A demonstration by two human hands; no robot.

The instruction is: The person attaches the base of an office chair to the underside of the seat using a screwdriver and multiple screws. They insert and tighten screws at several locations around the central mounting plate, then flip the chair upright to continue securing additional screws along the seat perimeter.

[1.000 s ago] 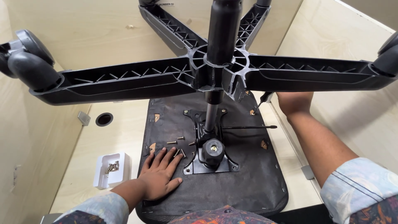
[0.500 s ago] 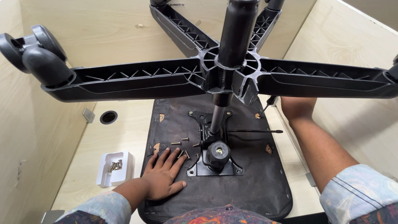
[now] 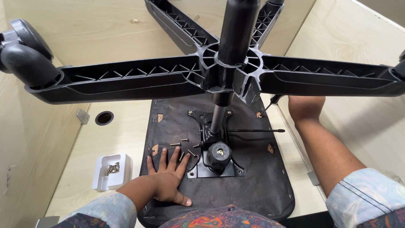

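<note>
the left hand [image 3: 166, 179] lies flat and open on the black seat bottom [image 3: 253, 185], near some loose screws [image 3: 185, 147]. the right hand [image 3: 304, 107] is far right, partly hidden behind the chair base [image 3: 168, 78], so i cannot tell its grip.

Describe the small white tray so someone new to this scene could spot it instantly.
Start at the black seat underside lying flat on the wooden table. Just beyond its left edge, beside the left hand, sits the white tray. It is the only white thing there, and it holds a cluster of screws.
</note>
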